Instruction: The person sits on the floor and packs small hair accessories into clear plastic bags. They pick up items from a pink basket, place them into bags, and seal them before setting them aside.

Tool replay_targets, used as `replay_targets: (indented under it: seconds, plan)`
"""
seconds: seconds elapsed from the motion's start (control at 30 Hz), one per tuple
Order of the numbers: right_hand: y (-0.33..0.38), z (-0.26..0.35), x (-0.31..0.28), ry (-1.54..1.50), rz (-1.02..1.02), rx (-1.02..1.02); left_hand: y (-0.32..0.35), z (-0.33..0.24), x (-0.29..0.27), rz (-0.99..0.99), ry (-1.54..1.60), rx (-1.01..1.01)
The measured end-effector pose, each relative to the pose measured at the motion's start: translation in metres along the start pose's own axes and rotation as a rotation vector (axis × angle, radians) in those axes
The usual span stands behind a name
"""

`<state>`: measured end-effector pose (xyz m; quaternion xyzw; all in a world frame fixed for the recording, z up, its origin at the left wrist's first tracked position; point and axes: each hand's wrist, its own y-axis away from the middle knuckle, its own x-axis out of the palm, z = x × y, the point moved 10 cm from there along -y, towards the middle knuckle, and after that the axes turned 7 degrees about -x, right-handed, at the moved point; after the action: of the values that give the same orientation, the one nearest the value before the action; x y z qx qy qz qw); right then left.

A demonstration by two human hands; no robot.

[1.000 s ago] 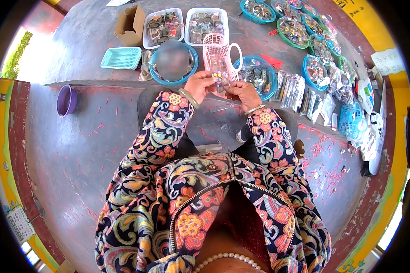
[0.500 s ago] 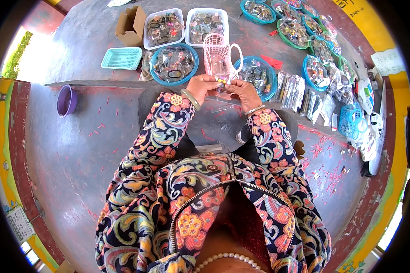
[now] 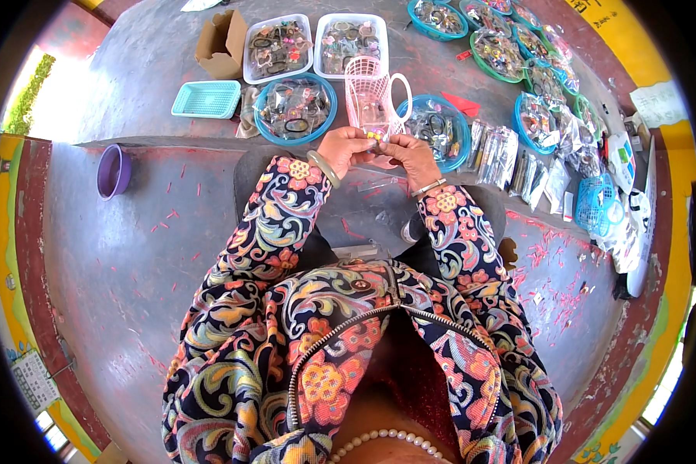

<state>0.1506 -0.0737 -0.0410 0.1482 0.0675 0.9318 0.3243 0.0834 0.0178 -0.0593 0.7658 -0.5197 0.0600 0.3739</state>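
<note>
My left hand (image 3: 342, 150) and my right hand (image 3: 414, 159) meet in front of me, fingertips pinched together. Between them is a small item with bright yellow bits (image 3: 374, 136); its kind is too small to make out. Just beyond the fingertips stands a pink mesh basket (image 3: 363, 76) with a pale loop handle at its right. A blue round basket (image 3: 330, 122) of bagged hair ties and trinkets lies to the left of it. Another blue round basket (image 3: 461, 147), also filled with bagged trinkets, sits just past my right hand.
Two white trays (image 3: 312, 58) of bagged trinkets and a cardboard box (image 3: 221, 46) stand farther back. A turquoise tray (image 3: 206, 99) lies left of them. Several filled baskets and clear packets (image 3: 496, 157) spread along the right. A purple basin (image 3: 114, 172) stands at far left.
My right fingers have drawn slightly left, closer to the left fingertips. The small yellow item stays pinched between both hands; the surroundings look the same.
</note>
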Motion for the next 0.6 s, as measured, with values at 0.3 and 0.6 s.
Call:
replay_targets:
  seconds: [0.3,0.6]
  plan:
    - [-0.002,-0.009,0.001,-0.262,0.016,0.068,0.007,-0.004,0.016,0.062,-0.190,0.023]
    - [0.000,-0.005,-0.002,-0.284,-0.017,0.076,0.010,0.000,0.019,0.034,-0.238,-0.040]
